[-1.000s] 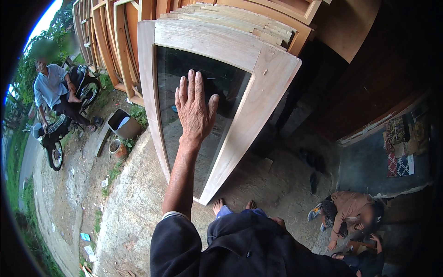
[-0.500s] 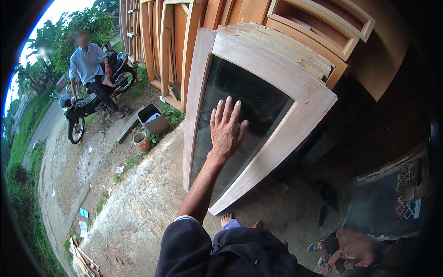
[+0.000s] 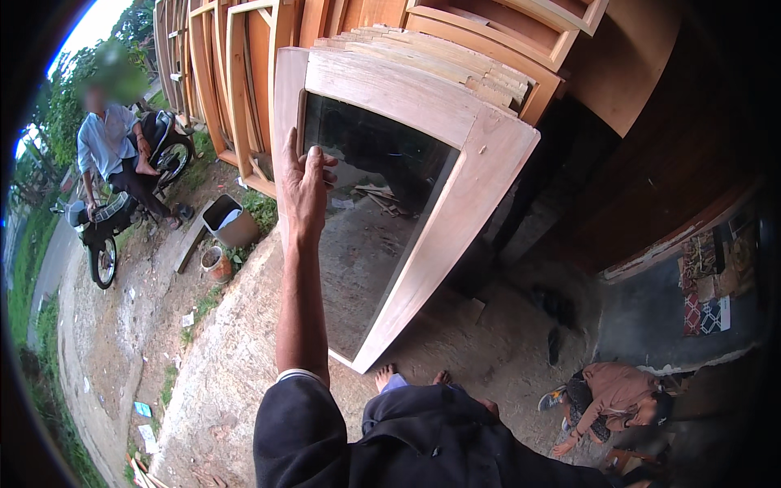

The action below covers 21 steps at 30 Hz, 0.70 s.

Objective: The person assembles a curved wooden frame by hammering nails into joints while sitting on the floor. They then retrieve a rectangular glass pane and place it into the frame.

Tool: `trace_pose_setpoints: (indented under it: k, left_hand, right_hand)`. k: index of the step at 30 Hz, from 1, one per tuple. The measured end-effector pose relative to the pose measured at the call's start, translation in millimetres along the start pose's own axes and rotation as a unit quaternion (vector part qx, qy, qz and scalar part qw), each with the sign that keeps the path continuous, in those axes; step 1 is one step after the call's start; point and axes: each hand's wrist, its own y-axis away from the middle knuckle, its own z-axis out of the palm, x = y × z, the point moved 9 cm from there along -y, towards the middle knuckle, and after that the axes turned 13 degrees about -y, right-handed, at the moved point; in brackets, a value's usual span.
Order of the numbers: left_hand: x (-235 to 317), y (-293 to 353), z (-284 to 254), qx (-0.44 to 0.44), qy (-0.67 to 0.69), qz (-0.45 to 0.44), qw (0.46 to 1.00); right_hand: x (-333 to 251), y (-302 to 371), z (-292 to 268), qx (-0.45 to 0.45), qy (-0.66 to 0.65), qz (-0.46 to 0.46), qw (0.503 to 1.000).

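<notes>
My left hand (image 3: 304, 195) is raised in front of a pale wooden frame with a dark glass pane (image 3: 382, 203). It is at the frame's left upright, with one finger pointing up along the wood. The thumb stands apart, and other fingers bend over toward the glass. Whether the hand touches the wood or glass I cannot tell. The frame stands tilted against a stack of similar pale wooden frames (image 3: 455, 61). Beside my dark shirt, a sliver of skin looks like part of my right hand (image 3: 490, 406); its fingers are hidden.
More unfinished wooden frames (image 3: 236, 89) lean at the back left. A person (image 3: 110, 138) sits on a parked motorcycle (image 3: 102, 244) at left, near a bucket (image 3: 232, 224) and a clay pot (image 3: 216, 264). Another person (image 3: 618, 398) crouches at lower right. My bare feet are on the concrete.
My left hand has moved left, from spread over the glass to the frame's left upright, and turned with some fingers bent. The view has swung right; the crouching person reaches toward the floor.
</notes>
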Motion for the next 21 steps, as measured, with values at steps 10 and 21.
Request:
trace_pose_setpoints:
  k: [10,21]
  left_hand:
    - [-51.9,39.6,61.2,-0.107,0.647,-0.096,0.749]
    - [0.5,82.5,90.5,-0.173,0.643,-0.127,0.735]
  right_hand:
    - [-11.8,-4.9,-12.9,-0.028,0.023,-0.007,0.999]
    - [-18.8,0.0,-17.2,-0.021,0.026,-0.034,0.999]
